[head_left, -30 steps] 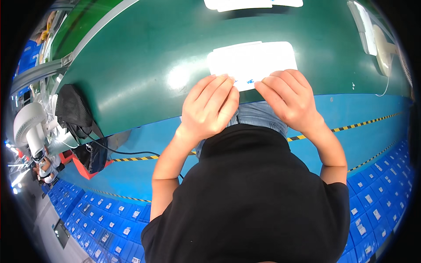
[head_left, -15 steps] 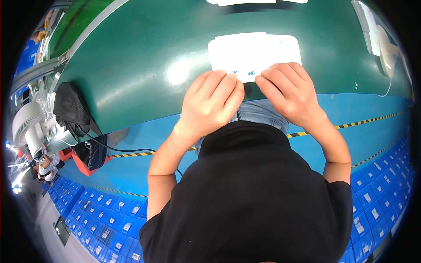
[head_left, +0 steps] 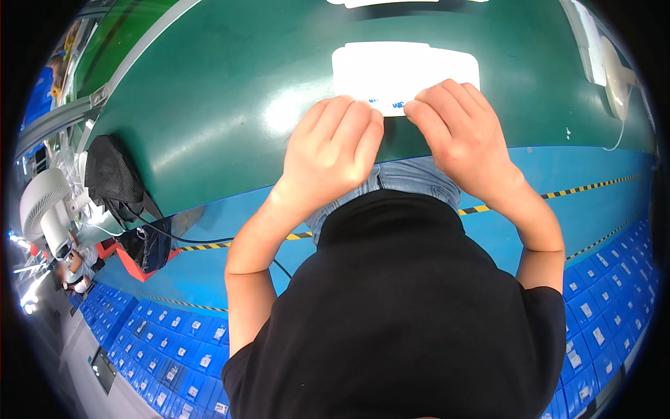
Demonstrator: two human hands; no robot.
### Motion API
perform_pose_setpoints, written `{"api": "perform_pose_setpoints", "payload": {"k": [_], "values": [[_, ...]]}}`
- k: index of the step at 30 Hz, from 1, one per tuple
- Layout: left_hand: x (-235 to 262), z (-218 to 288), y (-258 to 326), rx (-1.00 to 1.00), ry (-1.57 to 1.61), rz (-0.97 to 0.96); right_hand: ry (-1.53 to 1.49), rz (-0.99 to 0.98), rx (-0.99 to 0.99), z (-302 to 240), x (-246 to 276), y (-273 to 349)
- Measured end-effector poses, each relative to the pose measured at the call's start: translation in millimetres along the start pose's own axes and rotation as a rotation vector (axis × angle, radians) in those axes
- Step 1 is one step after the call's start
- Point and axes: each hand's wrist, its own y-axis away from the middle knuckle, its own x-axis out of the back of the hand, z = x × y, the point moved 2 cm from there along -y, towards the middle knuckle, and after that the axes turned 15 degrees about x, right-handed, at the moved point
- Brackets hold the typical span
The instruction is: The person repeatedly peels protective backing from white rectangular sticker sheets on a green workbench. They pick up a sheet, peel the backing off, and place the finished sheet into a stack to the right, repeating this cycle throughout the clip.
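Your left hand [head_left: 331, 157] lies palm down at the centre of the frame, fingers together and extended, with the fingertips [head_left: 363, 115] pressing on the near edge of the white pack [head_left: 405, 70]. Nothing is enclosed in it; the hand is flat, not clenched. Your right hand [head_left: 457, 136] lies just beside it, to the right, in the same flat posture, its fingertips also on the near edge of the pack. The two hands nearly touch at the index fingers.

The pack is a flat white rectangle with rounded corners. It lies on the green belt [head_left: 230, 105] in the upper centre of the frame, just beyond your fingertips. Glare hides its surface detail.

The belt curves across the upper half of the frame. At the left, a black mesh bag [head_left: 112, 171] hangs against its edge, with a white fan [head_left: 45, 209] below and to the left of it. At the upper right, a white device [head_left: 618, 70] with a cable sits on the belt frame. Blue bins [head_left: 160, 342] line the lower left.
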Motion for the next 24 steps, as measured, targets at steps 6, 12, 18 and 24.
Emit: {"api": "perform_pose_setpoints", "payload": {"k": [6, 12, 18, 24], "values": [[9, -7, -17, 0.214, 0.224, -0.286, -0.273, -0.111, -0.137, 11, 4, -5], [8, -23, -42, 0.294, 0.33, -0.578, -0.507, -0.243, -0.269, 31, 3, -14], [2, -33, -54, 0.216, 0.349, -0.719, -0.58, -0.503, -0.259, 49, 8, -32], [1, -35, -55, 0.224, 0.397, -0.739, -0.632, -0.782, -0.281, 64, -2, -55]]}}
